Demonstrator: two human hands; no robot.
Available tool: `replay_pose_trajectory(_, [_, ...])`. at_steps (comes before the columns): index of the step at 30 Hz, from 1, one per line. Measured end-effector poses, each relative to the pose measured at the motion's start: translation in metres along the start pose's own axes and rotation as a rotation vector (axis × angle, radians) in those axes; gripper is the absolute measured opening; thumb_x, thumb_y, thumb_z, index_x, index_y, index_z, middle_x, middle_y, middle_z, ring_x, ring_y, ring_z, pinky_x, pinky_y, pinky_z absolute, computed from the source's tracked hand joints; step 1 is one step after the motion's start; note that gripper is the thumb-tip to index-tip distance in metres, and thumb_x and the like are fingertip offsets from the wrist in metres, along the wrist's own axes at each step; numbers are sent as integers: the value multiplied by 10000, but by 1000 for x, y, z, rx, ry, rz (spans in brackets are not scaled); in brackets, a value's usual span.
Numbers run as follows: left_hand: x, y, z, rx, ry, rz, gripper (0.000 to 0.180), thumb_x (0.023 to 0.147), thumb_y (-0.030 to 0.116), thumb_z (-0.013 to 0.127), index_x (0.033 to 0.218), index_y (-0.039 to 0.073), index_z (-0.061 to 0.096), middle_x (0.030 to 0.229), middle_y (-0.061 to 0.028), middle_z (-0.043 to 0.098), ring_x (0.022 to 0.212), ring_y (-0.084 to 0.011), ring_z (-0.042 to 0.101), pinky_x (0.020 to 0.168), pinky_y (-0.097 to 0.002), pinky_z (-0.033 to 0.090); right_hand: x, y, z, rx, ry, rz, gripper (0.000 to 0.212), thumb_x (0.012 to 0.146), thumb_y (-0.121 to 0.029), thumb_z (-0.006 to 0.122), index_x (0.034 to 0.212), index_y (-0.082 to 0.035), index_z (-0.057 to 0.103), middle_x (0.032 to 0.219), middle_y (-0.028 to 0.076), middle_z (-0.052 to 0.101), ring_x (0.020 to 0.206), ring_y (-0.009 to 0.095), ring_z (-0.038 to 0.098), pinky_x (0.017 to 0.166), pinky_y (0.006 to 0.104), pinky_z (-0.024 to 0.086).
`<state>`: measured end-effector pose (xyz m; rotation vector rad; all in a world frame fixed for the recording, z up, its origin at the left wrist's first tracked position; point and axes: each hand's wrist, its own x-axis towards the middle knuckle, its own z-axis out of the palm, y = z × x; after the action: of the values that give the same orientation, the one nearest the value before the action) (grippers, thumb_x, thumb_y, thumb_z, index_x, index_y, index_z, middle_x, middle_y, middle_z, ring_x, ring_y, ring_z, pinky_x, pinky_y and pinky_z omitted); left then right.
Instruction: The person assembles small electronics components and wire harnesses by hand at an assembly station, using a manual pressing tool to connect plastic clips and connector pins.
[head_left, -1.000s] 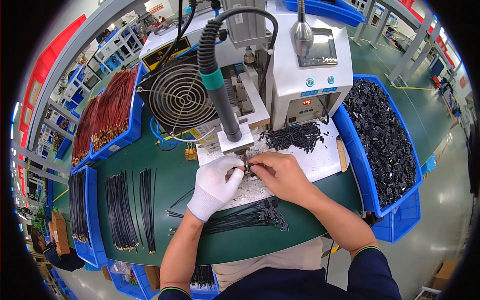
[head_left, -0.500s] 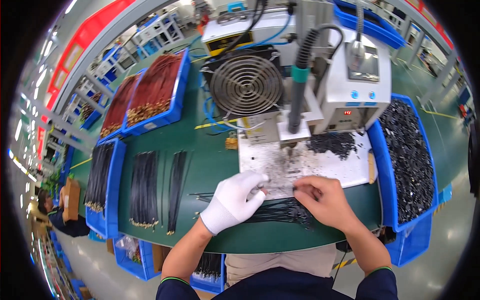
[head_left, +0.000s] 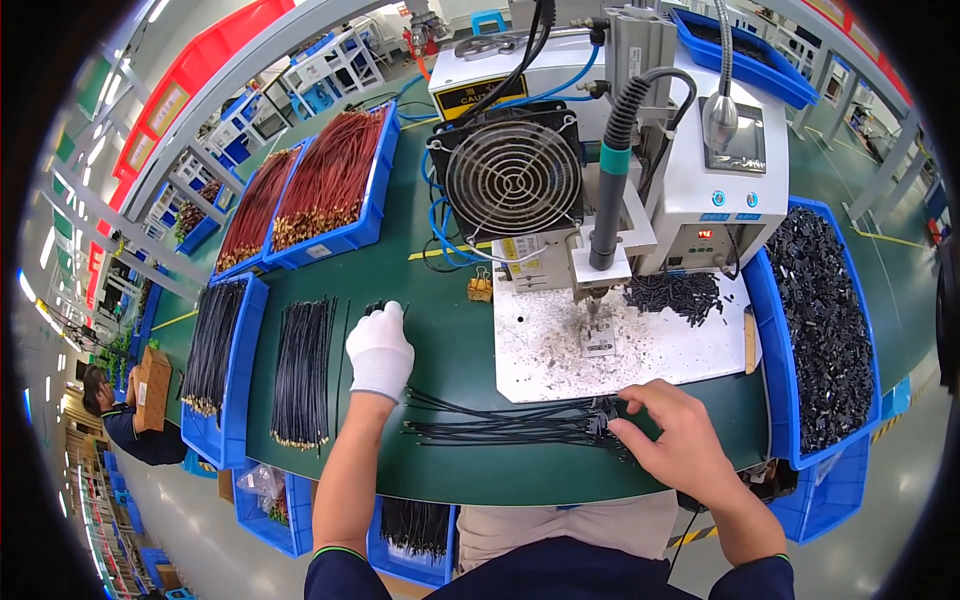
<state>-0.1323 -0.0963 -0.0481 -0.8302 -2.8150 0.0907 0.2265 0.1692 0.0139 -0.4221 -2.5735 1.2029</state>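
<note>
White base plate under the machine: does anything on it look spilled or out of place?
Somewhat. Dark specks litter the white base plate, especially around the small metal fixture, so it looks dirty. Short black pieces lie in a loose pile, a few strayed rightward.

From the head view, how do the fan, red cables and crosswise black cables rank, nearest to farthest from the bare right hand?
1. Crosswise black cables: just left of the right hand
2. Fan: farther back, leftward
3. Red cables: far back left
</note>
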Motion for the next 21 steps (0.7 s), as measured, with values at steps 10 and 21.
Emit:
replay_pose_trajectory(10, [-15, 22, -22, -282, 23, 320, 257, 938, -26, 679, 1180, 47, 637, 1048, -194, 712, 1023, -411, 707, 907, -502, 580, 13, -2, 2, 9, 69, -127, 314, 967, -128, 876, 1234, 7, 779, 1027, 148, 771, 909, 339, 774, 793, 422, 621])
replay_pose_trajectory(21, [-58, 124, -103, -670, -85, 788, 291, 924, -81, 637, 1196, 22, 630, 1026, -190, 652, 969, -445, 638, 877, -512, 521, 51, 7, 34, 286, 46, -163, 202, 1017, -151, 836, 1153, -7, 795, 995, 134, 777, 911, 325, 767, 831, 425, 606])
